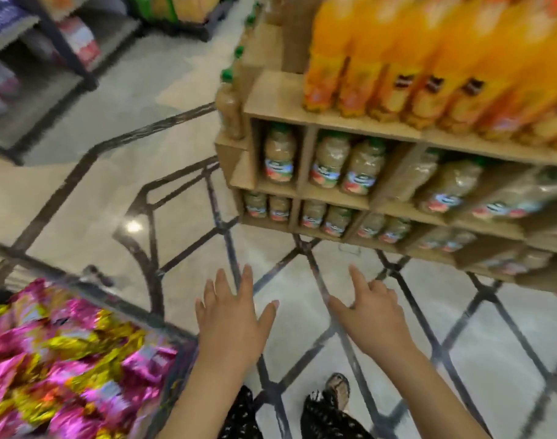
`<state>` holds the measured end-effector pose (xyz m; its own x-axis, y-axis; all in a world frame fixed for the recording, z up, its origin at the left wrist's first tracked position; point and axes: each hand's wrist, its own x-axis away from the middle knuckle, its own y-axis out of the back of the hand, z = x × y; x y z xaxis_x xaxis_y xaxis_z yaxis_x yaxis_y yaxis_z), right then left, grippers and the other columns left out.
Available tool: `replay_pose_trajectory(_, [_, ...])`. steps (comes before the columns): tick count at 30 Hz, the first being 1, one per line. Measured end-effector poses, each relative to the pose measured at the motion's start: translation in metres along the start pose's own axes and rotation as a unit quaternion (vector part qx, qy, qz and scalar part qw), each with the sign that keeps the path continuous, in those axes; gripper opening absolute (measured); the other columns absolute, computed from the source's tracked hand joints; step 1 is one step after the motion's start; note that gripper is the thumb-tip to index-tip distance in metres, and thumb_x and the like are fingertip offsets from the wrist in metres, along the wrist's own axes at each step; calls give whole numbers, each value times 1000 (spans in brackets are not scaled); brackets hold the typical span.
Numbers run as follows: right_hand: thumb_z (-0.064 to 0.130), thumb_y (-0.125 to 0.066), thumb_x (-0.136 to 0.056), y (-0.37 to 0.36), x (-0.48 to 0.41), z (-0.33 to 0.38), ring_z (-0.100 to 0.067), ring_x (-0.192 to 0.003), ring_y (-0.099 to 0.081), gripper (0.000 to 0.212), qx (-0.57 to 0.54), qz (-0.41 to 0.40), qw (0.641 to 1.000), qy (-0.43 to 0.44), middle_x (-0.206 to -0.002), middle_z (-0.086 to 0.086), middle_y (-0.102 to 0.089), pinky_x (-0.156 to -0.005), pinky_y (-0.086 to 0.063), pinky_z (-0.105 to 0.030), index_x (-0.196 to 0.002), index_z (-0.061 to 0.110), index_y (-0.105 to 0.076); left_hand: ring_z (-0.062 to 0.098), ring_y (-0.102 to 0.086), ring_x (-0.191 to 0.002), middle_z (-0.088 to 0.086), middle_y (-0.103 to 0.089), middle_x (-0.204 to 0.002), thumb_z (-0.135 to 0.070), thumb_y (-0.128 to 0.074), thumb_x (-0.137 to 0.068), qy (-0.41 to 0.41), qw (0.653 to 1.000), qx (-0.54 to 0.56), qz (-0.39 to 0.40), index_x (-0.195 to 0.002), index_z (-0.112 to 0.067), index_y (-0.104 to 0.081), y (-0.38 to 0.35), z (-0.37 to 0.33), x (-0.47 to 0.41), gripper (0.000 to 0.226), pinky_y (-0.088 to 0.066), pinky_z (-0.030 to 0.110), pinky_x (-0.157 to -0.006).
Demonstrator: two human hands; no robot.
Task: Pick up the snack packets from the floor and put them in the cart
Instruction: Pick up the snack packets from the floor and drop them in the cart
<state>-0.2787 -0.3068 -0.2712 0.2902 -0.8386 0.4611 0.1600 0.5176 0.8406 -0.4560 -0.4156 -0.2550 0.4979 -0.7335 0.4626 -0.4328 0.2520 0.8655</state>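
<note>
The cart [163, 324] stands at the lower left, filled with several pink and gold snack packets [65, 369]. My left hand [233, 321] hovers just right of the cart's rim, fingers spread, holding nothing. Further right, my right hand [369, 312] is also held out over the floor with its fingers loosely extended and nothing in it. No packets lie on the visible floor. The picture is blurred by motion.
A wooden shelf unit [334, 198] with brown juice bottles and orange bottles [429, 68] on top fills the right side. A dark metal rack [65, 49] stands at the upper left. Tiled floor [112, 172] with dark lines lies between. My sandalled foot [337, 388] is below.
</note>
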Motion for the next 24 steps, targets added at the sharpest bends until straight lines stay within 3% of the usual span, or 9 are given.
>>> replay_pose_trajectory(7, [64,-38,-94,60,25,-184,-33,-132,-34,77,-52,-68,987,-135,-144,-13,-40,-102,-38,-40,-155,27,-11,35,-6,-148,15,-5,-162,-64,-29,-96,-116,989,-86,16,-155,-31,-3,-35,-182,9,73,-16,49,-119])
replay_pose_trajectory(13, [64,-44,-90,94,72,-310,-34,-132,-35,79,-177,-122,940,-263,-140,-15,-42,-104,-37,-41,-155,29,-13,35,-6,-148,13,-6,-162,-65,-30,-95,-224,963,-152,8,-155,-35,-5,-46,-297,22,71,-17,50,-119])
replay_pose_trajectory(24, [62,-47,-90,161,139,-436,-36,-133,-33,78,-220,-218,866,-393,-142,-17,-41,-103,-39,-45,-154,29,-16,37,-14,-146,14,-19,-159,-66,-37,-93,-444,877,-186,-15,-154,-33,-15,-50,-501,34,74,-21,53,-117])
